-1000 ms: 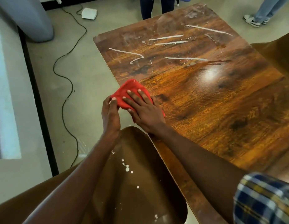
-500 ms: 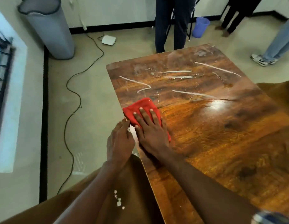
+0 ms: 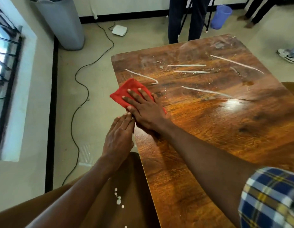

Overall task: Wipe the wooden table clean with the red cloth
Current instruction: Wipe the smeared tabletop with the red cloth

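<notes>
**Wiping under way, far end still streaked**

Beige flooring is surrounding a glossy brown wooden table (image 3: 217,129) that is filling the right half of the frame. Its near portion is looking clean and shiny, while long white streaks (image 3: 187,65) and small droplets are still lying across the upper part, so most of the mess is left to do. The right hand (image 3: 143,106) is pressing flat, fingers spread, on the folded red cloth (image 3: 125,90) at the table's left edge, centre of frame. The left hand (image 3: 119,137), fingers straight and holding nothing, is resting just beside that edge, below the cloth. Compared with half a second ago, the cloth is sitting closer to the curved streak (image 3: 141,76), now touching its lower end.
</notes>
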A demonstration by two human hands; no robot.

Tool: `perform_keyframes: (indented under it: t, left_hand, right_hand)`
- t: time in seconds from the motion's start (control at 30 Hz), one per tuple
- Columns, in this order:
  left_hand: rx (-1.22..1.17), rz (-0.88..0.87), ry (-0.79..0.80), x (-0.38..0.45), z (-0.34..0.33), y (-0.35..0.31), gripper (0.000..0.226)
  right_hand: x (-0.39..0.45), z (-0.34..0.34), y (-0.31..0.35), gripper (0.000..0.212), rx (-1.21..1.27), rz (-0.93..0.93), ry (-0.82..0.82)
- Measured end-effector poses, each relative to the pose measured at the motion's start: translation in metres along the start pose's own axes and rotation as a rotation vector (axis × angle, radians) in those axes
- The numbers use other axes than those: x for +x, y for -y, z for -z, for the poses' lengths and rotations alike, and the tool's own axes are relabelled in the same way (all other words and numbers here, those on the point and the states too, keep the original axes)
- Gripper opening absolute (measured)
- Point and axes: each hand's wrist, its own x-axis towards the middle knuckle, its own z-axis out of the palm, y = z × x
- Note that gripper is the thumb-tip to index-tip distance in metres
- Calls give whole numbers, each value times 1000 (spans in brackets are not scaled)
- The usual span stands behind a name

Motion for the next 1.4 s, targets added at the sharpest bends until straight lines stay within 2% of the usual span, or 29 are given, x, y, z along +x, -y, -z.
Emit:
perform_keyframes:
  t: [0.1, 0.23, 0.3, 0.4, 0.53, 0.67, 0.73, 0.83, 0.93, 1.0, 1.03, 1.13, 1.23, 1.3, 1.4]
  left_hand:
    - [52, -21, 11, 4, 4, -3, 62]
    - [64, 3, 17, 15, 12, -12, 27]
    - [97, 14, -3, 17, 11, -23, 30]
    - [157, 21, 15, 15, 5, -33, 32]
    - [159, 34, 40, 13, 7, -28, 31]
    - [190, -10, 57, 14, 6, -21, 32]
    - [207, -15, 56, 15, 7, -20, 29]
    - [199, -14, 71, 14, 8, -21, 31]
    - [191, 3, 71, 15, 8, -20, 31]
    - [193, 5, 71, 15, 9, -21, 30]
    - [196, 5, 67, 15, 10, -21, 29]
    - [215, 1, 77, 17, 12, -24, 29]
    - [224, -3, 74, 17, 10, -25, 28]
    - [206, -4, 45, 13, 7, -22, 26]
    - [170, 1, 19, 11, 3, -21, 26]
  right_hand:
    - [-2, 4, -21, 55, -22, -55, -13]
    - [-19, 22, -78, 59, 22, -430, -158]
    - [-24, 27, -90, 59, 67, -549, -136]
    - [-20, 21, -56, 60, 25, -466, -95]
    - [7, 5, 5, 57, 25, -141, 5]
    - [12, 9, -9, 54, 8, -17, 24]
    - [4, 17, -42, 55, -34, -106, -20]
    - [-13, 34, -99, 56, -10, -397, -111]
    - [-22, 37, -110, 57, 10, -568, -147]
    - [-16, 29, -81, 59, 2, -568, -150]
    - [-11, 23, -61, 60, -11, -509, -129]
    - [-3, 6, -8, 58, -9, -207, -23]
    - [-6, 13, -24, 55, 7, -74, 4]
    - [-15, 24, -65, 56, -45, -121, -24]
    - [-38, 48, -140, 57, -38, -415, -119]
